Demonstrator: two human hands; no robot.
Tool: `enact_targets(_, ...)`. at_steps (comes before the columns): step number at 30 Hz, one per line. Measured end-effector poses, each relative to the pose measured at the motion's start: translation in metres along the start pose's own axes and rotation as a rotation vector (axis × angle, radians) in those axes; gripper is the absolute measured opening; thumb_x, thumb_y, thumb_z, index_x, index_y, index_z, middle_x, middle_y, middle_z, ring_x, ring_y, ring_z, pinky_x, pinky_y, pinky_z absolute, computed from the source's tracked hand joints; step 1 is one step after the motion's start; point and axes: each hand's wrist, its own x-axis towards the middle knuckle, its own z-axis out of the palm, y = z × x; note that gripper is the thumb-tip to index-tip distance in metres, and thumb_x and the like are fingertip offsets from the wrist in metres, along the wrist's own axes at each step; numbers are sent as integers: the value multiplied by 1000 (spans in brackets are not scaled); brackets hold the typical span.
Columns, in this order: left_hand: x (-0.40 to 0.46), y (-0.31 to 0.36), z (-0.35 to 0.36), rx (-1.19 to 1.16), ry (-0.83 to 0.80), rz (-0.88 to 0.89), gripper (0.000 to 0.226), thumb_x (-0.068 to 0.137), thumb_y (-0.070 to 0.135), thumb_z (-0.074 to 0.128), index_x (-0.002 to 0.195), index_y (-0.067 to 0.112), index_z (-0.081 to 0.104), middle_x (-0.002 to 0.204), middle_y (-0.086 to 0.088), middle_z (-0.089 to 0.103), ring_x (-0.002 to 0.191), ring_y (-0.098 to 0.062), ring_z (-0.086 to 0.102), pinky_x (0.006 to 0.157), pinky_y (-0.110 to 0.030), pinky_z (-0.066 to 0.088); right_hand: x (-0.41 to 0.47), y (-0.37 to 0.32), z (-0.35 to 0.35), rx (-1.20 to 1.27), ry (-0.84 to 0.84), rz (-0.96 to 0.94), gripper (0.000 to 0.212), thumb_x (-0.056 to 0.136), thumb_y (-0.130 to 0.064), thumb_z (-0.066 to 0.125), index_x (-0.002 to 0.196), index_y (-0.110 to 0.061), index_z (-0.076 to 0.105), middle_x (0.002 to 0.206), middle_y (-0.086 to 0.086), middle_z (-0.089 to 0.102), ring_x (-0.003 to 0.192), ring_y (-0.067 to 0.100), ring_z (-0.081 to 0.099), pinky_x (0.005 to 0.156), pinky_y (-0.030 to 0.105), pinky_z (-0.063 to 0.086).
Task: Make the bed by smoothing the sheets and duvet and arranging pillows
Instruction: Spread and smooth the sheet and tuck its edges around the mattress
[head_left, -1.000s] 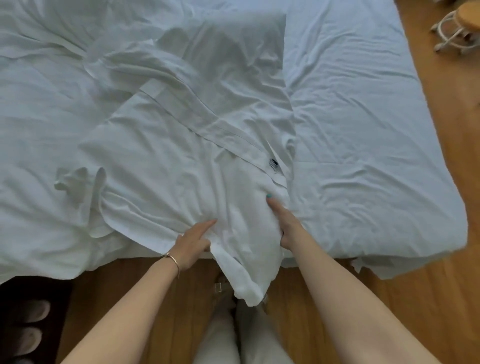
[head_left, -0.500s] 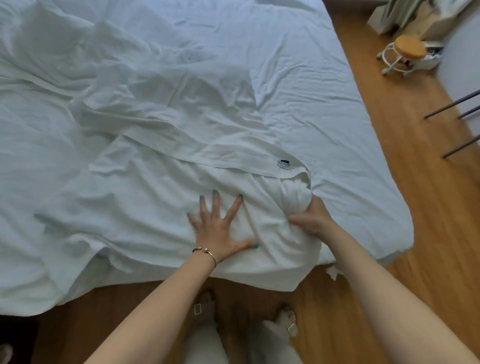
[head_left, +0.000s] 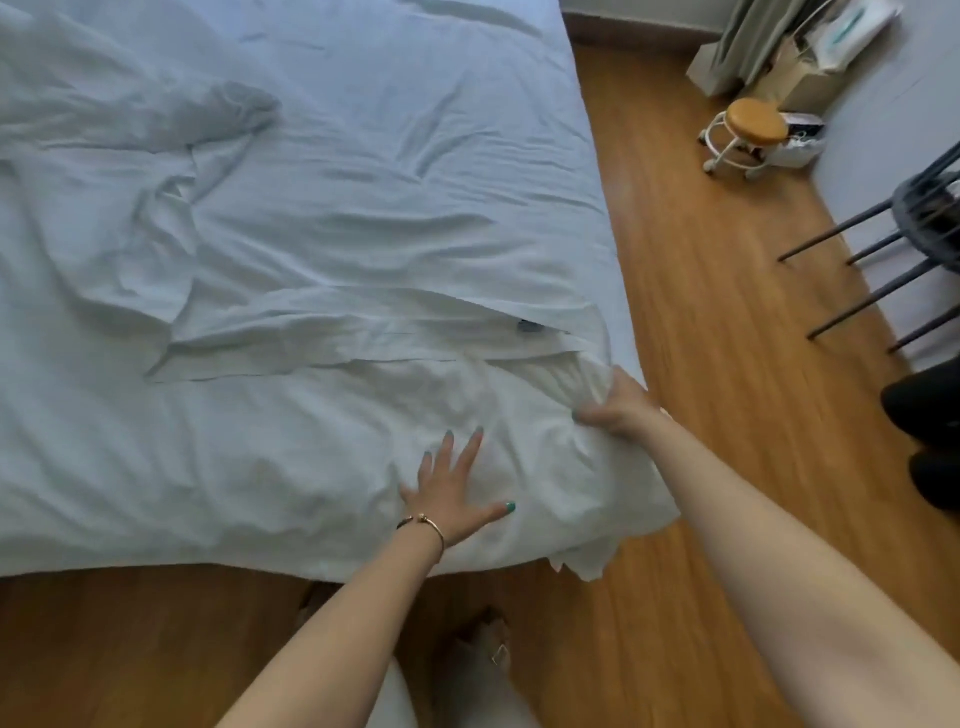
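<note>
A white duvet (head_left: 218, 467) lies crumpled across the near part of the bed, over a pale blue sheet (head_left: 395, 156) that covers the mattress. My left hand (head_left: 452, 488) lies flat on the duvet near the bed's front edge, fingers spread. My right hand (head_left: 618, 402) grips a bunched fold of the duvet at the bed's near right corner. A folded hem band with a small dark label (head_left: 529, 326) runs across the duvet just beyond my hands. No pillow is in view.
Wooden floor (head_left: 701, 322) runs along the bed's right side and front. A small round stool (head_left: 753, 130) on casters stands at the back right, near bags and a curtain. Dark chair legs (head_left: 872, 270) reach in from the right. My feet are below the bed edge.
The duvet has been dragged right, toward the bed's corner, and lies flatter. My right hand went from touching it to gripping a bunch. My left hand opened flat onto it.
</note>
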Motion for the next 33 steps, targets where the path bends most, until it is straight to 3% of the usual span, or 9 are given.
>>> enact_targets(3,6,7,16,-50,6,-5,92,78,69,56,143,58,-9,162,6,-2,148,-29,3,112,-62,21,23,34,29,-142,-81,133,77,69,-41,72,135,-16,42,135,12,47,119,30,49,89,36,44)
enact_targets(9,37,18,25,23,70,-29,83,85,62,52,148,51,-2,161,4,4,146,-27,8,113,-60,18,65,67,34,126,-128,205,140,30,-84,76,147,-22,29,145,2,42,129,28,45,107,48,39)
enact_targets(14,89,63,26,15,131,-16,84,83,70,47,146,52,-7,161,6,-9,146,-34,-8,113,-64,10,100,66,19,234,139,89,115,60,-57,85,143,-17,16,147,5,19,139,24,22,113,41,27)
enact_targets(17,115,87,36,-21,89,-105,93,77,75,50,143,56,-12,159,10,-17,144,-39,-18,111,-67,5,114,66,19,424,-117,116,114,66,-41,87,145,-21,8,144,7,31,127,26,40,104,39,37)
enact_targets(19,121,90,44,-20,84,-169,99,73,77,52,141,57,-17,158,12,-20,142,-40,-23,110,-69,3,108,68,30,385,-278,152,102,65,-41,88,143,-20,24,128,2,45,112,21,50,95,35,44)
enact_targets(21,124,88,52,-8,108,-199,104,71,78,53,139,57,-22,158,12,-20,143,-38,-24,111,-69,3,103,76,45,242,-292,92,87,59,-46,87,131,-22,44,123,-3,54,111,18,55,98,37,48)
enact_targets(24,123,87,54,-35,142,-211,110,70,78,56,132,56,-32,159,12,-19,144,-36,-21,113,-66,3,102,78,38,215,-252,4,94,48,-48,82,127,-26,35,127,-6,37,120,16,43,106,39,41)
enact_targets(29,121,105,53,-129,241,-308,120,63,75,66,131,58,-31,159,16,-11,146,-29,-17,113,-66,3,112,84,15,863,-635,160,94,49,-35,87,129,-19,41,125,12,57,107,32,64,85,47,57)
enact_targets(33,124,149,70,-178,260,-393,127,56,77,69,128,60,-34,158,12,-21,145,-31,-19,112,-69,4,124,112,-25,741,-508,111,42,72,-14,84,108,-5,65,110,19,70,92,30,69,78,37,59)
